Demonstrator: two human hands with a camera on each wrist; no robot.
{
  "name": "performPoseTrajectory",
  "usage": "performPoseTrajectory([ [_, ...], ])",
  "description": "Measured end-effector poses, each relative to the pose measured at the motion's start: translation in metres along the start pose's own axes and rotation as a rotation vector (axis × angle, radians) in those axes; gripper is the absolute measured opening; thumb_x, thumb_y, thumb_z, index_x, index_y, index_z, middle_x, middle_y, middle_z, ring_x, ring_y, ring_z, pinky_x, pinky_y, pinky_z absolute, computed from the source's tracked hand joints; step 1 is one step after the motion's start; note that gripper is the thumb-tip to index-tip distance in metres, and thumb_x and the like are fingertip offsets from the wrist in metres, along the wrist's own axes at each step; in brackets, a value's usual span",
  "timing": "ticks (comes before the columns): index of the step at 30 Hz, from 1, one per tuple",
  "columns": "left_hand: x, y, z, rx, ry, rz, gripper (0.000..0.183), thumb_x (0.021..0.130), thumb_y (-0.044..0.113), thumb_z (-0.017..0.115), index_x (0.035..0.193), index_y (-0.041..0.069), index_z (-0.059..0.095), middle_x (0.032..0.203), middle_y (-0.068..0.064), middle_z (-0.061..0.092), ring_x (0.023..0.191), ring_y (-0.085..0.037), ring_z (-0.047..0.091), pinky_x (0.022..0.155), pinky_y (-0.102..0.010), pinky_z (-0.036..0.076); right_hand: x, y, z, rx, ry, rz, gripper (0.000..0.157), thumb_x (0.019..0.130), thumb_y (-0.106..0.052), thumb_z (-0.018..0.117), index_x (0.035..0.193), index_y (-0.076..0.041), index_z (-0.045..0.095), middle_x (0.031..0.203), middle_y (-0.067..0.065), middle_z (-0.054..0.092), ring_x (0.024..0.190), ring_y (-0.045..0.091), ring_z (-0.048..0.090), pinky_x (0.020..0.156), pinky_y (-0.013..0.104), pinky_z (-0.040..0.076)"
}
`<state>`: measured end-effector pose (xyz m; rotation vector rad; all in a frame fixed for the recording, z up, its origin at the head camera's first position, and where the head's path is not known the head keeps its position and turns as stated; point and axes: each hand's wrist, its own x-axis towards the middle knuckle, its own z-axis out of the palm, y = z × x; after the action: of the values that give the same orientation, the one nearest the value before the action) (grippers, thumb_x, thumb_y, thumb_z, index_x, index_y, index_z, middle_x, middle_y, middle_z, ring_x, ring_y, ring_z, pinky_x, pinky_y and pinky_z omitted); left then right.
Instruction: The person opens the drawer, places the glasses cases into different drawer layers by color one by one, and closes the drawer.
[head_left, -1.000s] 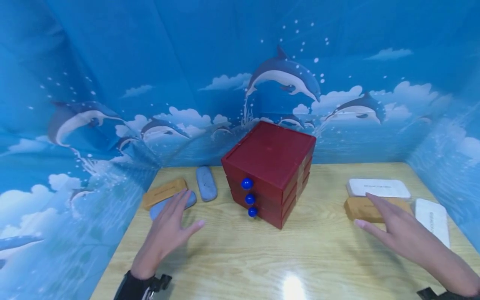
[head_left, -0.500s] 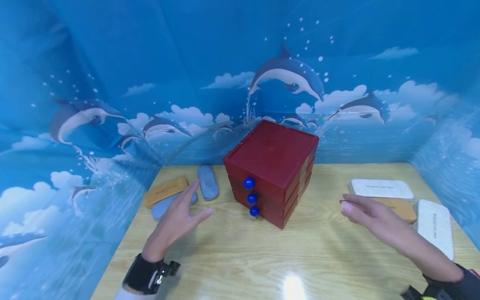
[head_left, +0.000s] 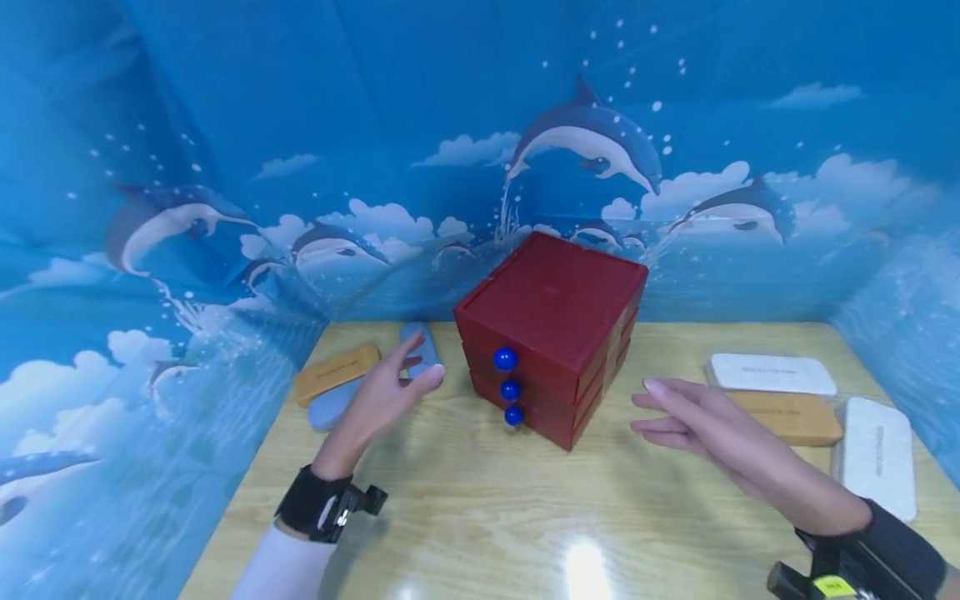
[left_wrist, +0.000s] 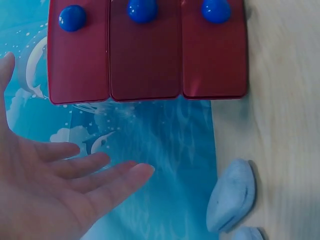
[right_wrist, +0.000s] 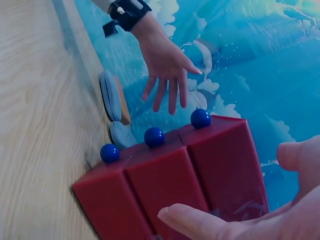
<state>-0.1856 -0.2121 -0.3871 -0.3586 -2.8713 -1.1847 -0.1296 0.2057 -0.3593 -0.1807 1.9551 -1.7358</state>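
Note:
A dark red box (head_left: 551, 304) of three stacked drawers stands at the table's middle back, turned at an angle. Each drawer front bears a round blue knob (head_left: 510, 390), and all the drawers are closed. My left hand (head_left: 381, 398) is held above the table left of the box, fingers spread and holding nothing. To the right of the box, my right hand (head_left: 708, 421) hovers with extended fingers, also holding nothing. In the left wrist view the red drawer fronts (left_wrist: 145, 60) lie beyond my fingers. Neither hand touches the box.
At left lie a brown case (head_left: 337, 373), a blue case (head_left: 332, 405) and another blue case (head_left: 420, 346), partly behind my left hand. At right are a white case (head_left: 772, 372), a brown case (head_left: 791, 418) and a second white case (head_left: 876, 458). A dolphin-print curtain (head_left: 420, 108) encloses the table.
My right hand has moved left toward the box, off the brown case. My left hand has shifted right and slightly forward. The whole head view has drifted a little; the box stays put.

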Motion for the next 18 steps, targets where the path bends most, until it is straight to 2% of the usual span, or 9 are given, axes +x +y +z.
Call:
performPoseTrajectory([
  [2,0.004,0.003,0.001,-0.036,-0.004,0.008,0.077,0.088,0.063,0.051,0.15,0.026,0.023,0.15,-0.002,0.034,0.121,-0.024,0.049,0.091,-0.044,0.047,0.003,-0.005,0.001,0.007,-0.006,0.014,0.075,0.102,-0.044,0.038,0.147,0.007,0.006,0.148,0.032,0.022,0.122,0.036,0.046,0.097,0.037,0.042],
  [6,0.015,0.01,0.002,-0.04,-0.004,0.015,0.078,0.088,0.065,0.05,0.15,0.025,0.024,0.148,-0.004,0.038,0.12,-0.024,0.05,0.088,-0.045,0.049,0.009,-0.012,0.005,0.023,-0.013,0.019,0.077,0.102,-0.043,0.039,0.146,0.009,0.004,0.148,0.033,0.02,0.122,0.037,0.046,0.097,0.038,0.042],
  [10,0.03,0.021,-0.001,-0.051,-0.004,0.013,0.076,0.087,0.069,0.047,0.149,0.03,0.025,0.145,0.0,0.04,0.12,-0.021,0.049,0.088,-0.047,0.048,0.014,-0.019,0.009,0.032,-0.014,0.018,0.079,0.101,-0.046,0.041,0.147,0.007,0.004,0.149,0.031,0.021,0.122,0.035,0.047,0.097,0.038,0.041],
  [14,0.043,0.034,-0.002,-0.07,-0.036,0.002,0.076,0.085,0.072,0.045,0.148,0.034,0.025,0.145,0.003,0.04,0.12,-0.019,0.048,0.09,-0.049,0.046,0.021,-0.025,0.014,0.042,-0.023,0.016,0.081,0.099,-0.048,0.043,0.147,0.007,0.007,0.149,0.031,0.021,0.118,0.032,0.051,0.097,0.037,0.042],
  [18,0.052,0.042,-0.003,-0.052,-0.064,-0.007,0.08,0.085,0.075,0.041,0.149,0.028,0.027,0.145,-0.002,0.041,0.12,-0.022,0.049,0.093,-0.05,0.044,0.028,-0.026,0.021,0.065,-0.03,0.028,0.081,0.098,-0.048,0.046,0.146,0.007,0.012,0.147,0.031,0.024,0.116,0.032,0.053,0.095,0.038,0.043],
])
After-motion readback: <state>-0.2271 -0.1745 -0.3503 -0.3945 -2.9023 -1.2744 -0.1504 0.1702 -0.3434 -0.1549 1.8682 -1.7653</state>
